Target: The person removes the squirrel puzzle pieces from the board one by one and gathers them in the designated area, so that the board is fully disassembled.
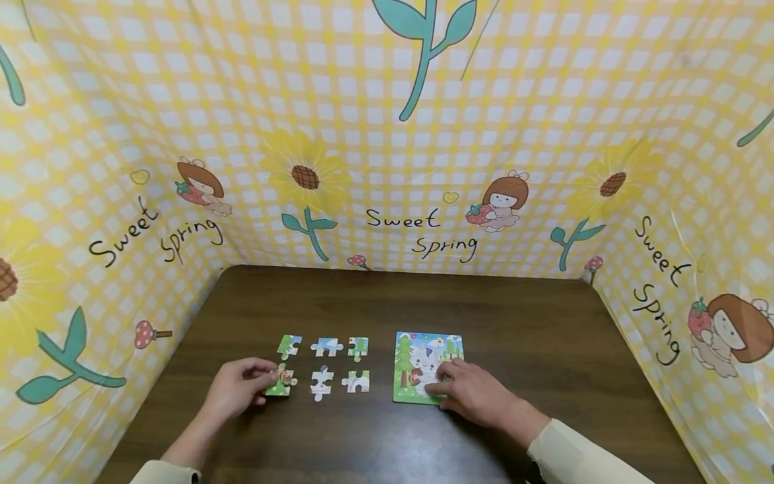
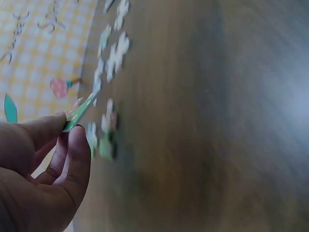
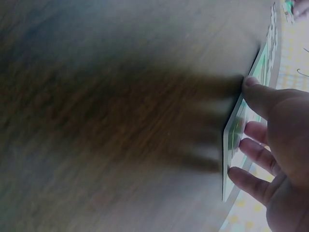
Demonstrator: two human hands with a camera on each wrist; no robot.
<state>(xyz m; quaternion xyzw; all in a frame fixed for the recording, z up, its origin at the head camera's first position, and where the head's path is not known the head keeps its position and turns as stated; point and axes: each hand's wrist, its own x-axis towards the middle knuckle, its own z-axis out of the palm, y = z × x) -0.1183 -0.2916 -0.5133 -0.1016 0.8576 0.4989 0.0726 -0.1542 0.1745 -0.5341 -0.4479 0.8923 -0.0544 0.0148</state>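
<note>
My left hand [image 1: 242, 386] pinches a jigsaw piece [image 2: 78, 115] between thumb and fingers. In the left wrist view it is tilted above the table, its green printed side partly showing. Right beside that hand, in the head view, is a green-and-brown patch of puzzle [image 1: 281, 381]; where the held piece ends there is hard to tell. My right hand [image 1: 478, 393] rests its fingertips on a flat picture board [image 1: 411, 349] printed with a grey-white animal and trees. In the right wrist view its thumb touches the board's near edge and its fingers are spread, gently bent.
Several loose jigsaw pieces lie in two rows between the hands, among them a blue-and-white piece [image 1: 327, 347], a green corner piece [image 1: 289, 345] and a pale piece [image 1: 357, 382]. The dark wooden table [image 1: 502, 302] is bordered by a yellow checked cloth [image 1: 399, 175] on three sides.
</note>
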